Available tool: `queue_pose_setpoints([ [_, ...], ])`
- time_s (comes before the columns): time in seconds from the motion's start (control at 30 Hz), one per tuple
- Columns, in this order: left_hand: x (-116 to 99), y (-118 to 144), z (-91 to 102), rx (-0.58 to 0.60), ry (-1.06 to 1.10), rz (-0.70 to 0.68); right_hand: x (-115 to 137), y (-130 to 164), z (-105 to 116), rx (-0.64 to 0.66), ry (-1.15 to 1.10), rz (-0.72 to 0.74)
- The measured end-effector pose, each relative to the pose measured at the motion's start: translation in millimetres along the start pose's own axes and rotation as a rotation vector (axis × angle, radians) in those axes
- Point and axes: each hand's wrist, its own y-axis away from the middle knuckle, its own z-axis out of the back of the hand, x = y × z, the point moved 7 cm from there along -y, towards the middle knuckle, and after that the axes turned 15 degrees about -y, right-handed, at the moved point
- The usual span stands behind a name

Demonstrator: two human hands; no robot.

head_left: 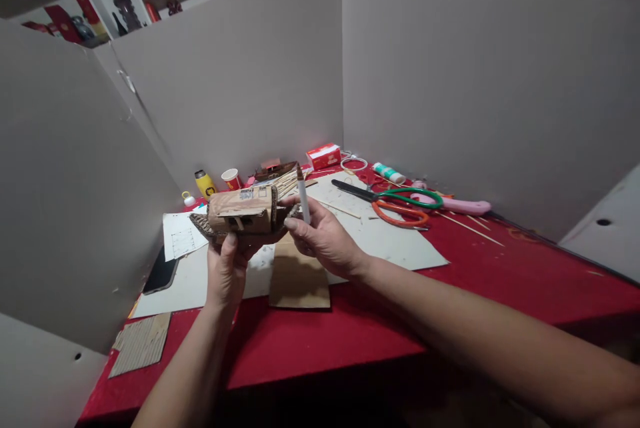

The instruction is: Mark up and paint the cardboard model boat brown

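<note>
A cardboard model boat with a rounded cabin roof is held up above the table. My left hand grips it from below, thumb pressed on its near side under the cabin's small window opening. My right hand pinches the boat's right end with thumb and fingers. A marker pen with a white barrel and a brown tip end stands upright between the fingers of that same hand. Below the boat lies a flat brown cardboard piece on a white sheet.
Large scissors with green and orange handles lie to the right, beside a pink tool. Behind are a red box, paper cup, yellow bottle and thin sticks. A phone and corrugated cardboard lie left.
</note>
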Motion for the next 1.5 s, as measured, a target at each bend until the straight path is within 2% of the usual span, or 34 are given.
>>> queue_pose_setpoints([
  [0.23, 1, 1, -0.2, 0.020, -0.041, 0.023, 6, -3, 0, 0.066, -0.001, -0.008],
  [0.43, -1, 2, -0.5, 0.089, -0.065, 0.058, 34, -10, 8, 0.083, 0.001, 0.077],
  [0.5, -4, 0, 6.1, 0.034, -0.099, 0.053, 45, -12, 11, 0.081, -0.013, 0.104],
  [0.6, -11, -4, 21.7, -0.121, -0.123, 0.018, 59, -13, 13, 0.094, -0.043, 0.116],
  [0.67, -14, -7, 27.5, -0.163, -0.110, 0.006, 65, -13, 14, 0.100, -0.059, 0.109],
  [0.87, -13, -9, 16.8, 0.017, -0.024, 0.055, 62, -15, 19, 0.103, -0.015, 0.042],
  [0.93, -12, -9, 15.7, 0.024, -0.022, 0.051, 58, -16, 20, 0.119, 0.009, 0.015],
  [1.13, -20, -11, 36.9, -0.214, -0.219, -0.030, 54, -17, 25, 0.108, -0.001, -0.006],
  [1.3, -31, -11, 50.6, -0.342, -0.215, -0.104, 56, -18, 28, 0.121, -0.052, -0.008],
  [1.4, -42, -9, 43.7, -0.260, -0.200, -0.180, 53, -19, 28, 0.138, -0.056, -0.046],
  [1.5, -52, -5, 27.0, -0.065, -0.208, -0.235, 49, -18, 28, 0.142, -0.058, -0.100],
])
